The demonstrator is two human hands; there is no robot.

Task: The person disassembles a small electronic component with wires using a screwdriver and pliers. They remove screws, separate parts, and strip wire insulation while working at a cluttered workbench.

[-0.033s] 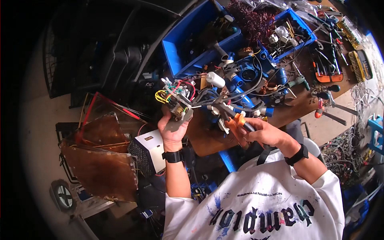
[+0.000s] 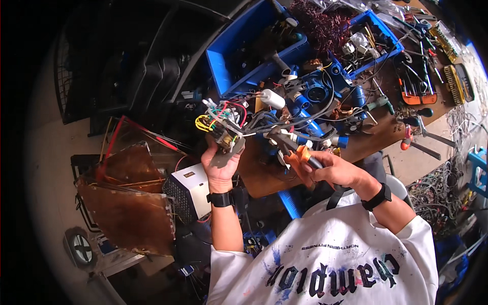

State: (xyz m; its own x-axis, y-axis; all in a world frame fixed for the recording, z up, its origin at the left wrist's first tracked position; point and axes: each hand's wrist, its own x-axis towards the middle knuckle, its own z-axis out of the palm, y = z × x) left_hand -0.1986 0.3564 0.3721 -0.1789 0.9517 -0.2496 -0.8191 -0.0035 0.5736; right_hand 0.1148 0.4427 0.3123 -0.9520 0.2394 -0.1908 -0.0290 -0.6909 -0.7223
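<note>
My left hand (image 2: 221,163), palm up with fingers curled, holds an electrical assembly (image 2: 223,137) with a flat metal plate and a coil-like part. Yellow, red, green and white wires loop out of its top, and grey cables run from it to the right. In my right hand (image 2: 330,170) is a pair of pliers (image 2: 311,158) with orange and black handles. Their dark jaws point up and left among the cables, beside a small white part; whether they bite on anything I cannot tell. Just beyond the assembly lies a white cylinder (image 2: 273,99) on wires.
Blue plug connectors (image 2: 310,124) and cables crowd the brown table (image 2: 264,178). Behind them stand a large blue bin (image 2: 218,68) and a smaller blue crate (image 2: 391,43). Hand tools and a brush (image 2: 452,84) lie at the right. A white perforated box (image 2: 190,183) stands left of my forearm.
The pliers in my right hand have shifted very slightly, their orange handles a little further left. My left hand and the assembly stay almost in place.
</note>
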